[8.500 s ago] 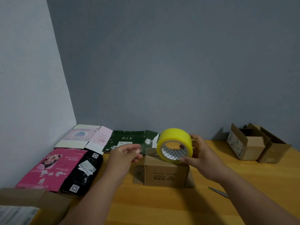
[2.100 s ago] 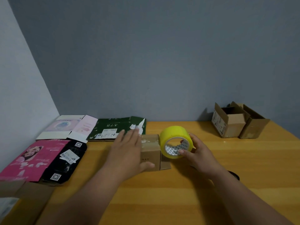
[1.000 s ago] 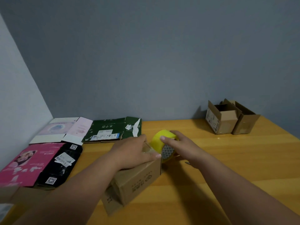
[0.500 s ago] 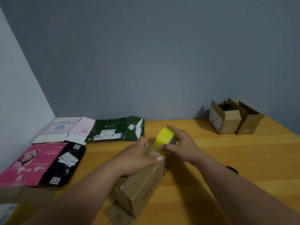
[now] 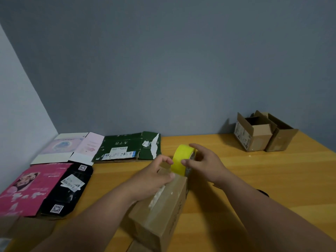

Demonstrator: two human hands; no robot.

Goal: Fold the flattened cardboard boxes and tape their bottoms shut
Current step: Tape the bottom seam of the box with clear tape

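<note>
Small brown cardboard box [image 5: 161, 208] lying on its side on the yellow wooden table [image 5: 254, 179], taped seam facing up, probably turned this way to bring the bottom flaps within reach. Left hand [image 5: 154, 177] resting on the far end of the box top, fingers curled down and pressing there, thumb close to the roll; seems to hold the flaps and the tape end flat, though exact contact with the tape is hard to tell. Right hand [image 5: 205, 164] gripping the yellow roll of packing tape [image 5: 182, 160], thumb on the front of the roll and fingers over its top, roll standing on edge just at the far end of the box, likely for pulling a strip along the seam. A pale, rough strip visible along the middle of the box top. Two finished brown boxes [image 5: 261, 133] standing open near the far wall at the right, well apart. Flattened boxes waiting at the left: green [image 5: 127, 147], pale pink [image 5: 69, 146], bright pink [image 5: 31, 186], black [image 5: 71, 188].
</note>
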